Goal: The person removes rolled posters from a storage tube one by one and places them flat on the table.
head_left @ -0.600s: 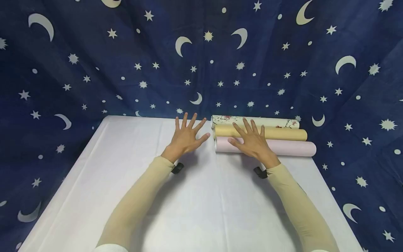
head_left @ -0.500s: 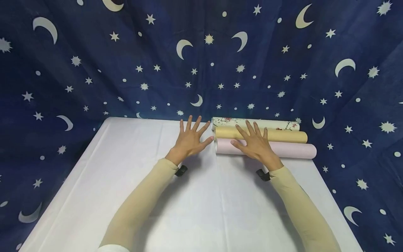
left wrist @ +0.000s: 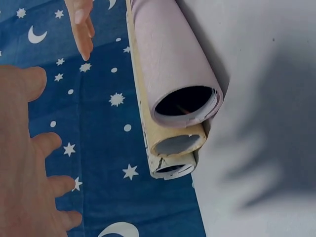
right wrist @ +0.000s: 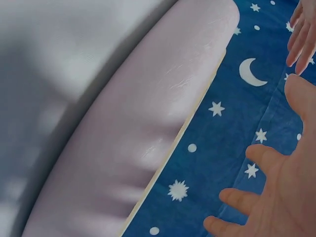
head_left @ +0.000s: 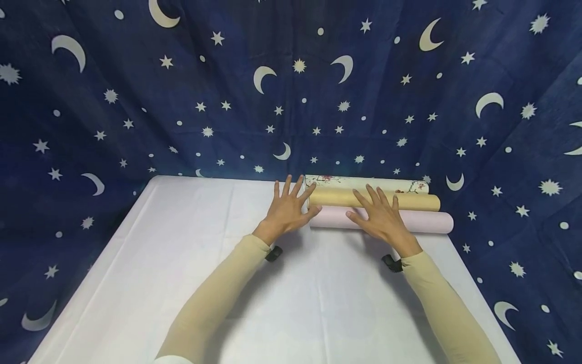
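Three rolls of paper lie side by side at the back right of the white table. Nearest is a pink roll [head_left: 423, 222], behind it a yellow roll [head_left: 414, 202], and at the back a white roll with a floral print [head_left: 386, 184]. My left hand [head_left: 287, 210] is spread at the rolls' left ends, holding nothing. Above the pink and yellow rolls hovers my right hand [head_left: 381, 217], fingers spread and empty. In the left wrist view the hollow ends of the pink roll [left wrist: 175, 59] and the others face the camera, with the left hand [left wrist: 24, 153] apart from them.
The white tablecloth [head_left: 182, 283] covers the table, with faint creases. A dark blue curtain [head_left: 236, 81] with moons and stars hangs behind and along both sides. A black strap piece [head_left: 274, 254] shows under the left wrist, another [head_left: 392, 263] under the right.
Both hands have moved to the right, still spread; the left has come up to the rolls' left ends. The view has tilted slightly upward. The rolls stay in place on the table.
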The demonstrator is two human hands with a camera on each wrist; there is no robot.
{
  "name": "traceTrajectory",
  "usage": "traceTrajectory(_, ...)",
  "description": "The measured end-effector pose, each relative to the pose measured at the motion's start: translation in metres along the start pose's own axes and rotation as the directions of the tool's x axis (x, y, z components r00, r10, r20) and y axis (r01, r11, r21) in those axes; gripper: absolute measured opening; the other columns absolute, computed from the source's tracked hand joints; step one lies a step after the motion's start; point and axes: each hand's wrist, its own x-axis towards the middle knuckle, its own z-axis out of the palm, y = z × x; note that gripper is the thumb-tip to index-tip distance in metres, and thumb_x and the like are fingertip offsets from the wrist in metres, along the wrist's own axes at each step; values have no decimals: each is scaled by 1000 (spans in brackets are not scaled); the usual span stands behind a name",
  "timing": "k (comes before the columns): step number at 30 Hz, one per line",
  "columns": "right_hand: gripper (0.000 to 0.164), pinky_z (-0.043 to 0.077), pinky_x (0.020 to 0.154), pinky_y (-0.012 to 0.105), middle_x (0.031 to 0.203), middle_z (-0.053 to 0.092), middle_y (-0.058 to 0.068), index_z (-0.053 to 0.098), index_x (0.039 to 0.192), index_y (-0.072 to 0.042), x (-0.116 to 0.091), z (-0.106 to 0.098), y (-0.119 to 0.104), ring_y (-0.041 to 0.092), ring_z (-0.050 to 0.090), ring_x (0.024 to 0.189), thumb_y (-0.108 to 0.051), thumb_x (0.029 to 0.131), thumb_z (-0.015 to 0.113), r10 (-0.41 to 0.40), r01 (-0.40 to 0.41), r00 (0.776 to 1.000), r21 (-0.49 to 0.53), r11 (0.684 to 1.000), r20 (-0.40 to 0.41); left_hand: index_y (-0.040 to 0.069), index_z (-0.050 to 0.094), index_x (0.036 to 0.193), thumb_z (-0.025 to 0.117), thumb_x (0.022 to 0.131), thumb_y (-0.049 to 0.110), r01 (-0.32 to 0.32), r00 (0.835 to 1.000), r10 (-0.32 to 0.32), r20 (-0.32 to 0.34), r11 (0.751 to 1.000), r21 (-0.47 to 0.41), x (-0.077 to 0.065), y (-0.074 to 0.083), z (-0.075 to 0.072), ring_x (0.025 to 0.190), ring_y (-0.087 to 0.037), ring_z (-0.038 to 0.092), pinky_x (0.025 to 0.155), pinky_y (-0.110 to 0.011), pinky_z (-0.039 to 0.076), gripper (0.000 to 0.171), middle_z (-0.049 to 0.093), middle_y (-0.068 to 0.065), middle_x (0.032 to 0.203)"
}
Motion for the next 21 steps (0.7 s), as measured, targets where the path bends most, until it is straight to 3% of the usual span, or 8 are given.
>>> traceTrajectory(15,79,-1,111,76,164,16,17,24,157,-27,-19,7,28,46,13,149,-71,93,37,35,-35,999,-12,999,3,35,21,156,27,96,70,-33,999,33,15,999,-8,6,21,19,154,-34,5,121,-61,7,70,14,-5,166)
traceTrajectory(21,78,3,111,76,162,19,19,25,156,-25,-21,8,32,46,14,148,-70,94,39,36,-36,999,-23,999,3,32,24,156,35,97,64,-31,999,31,15,999,-7,9,27,26,153,-34,10,121,-61,11,68,17,-5,166)
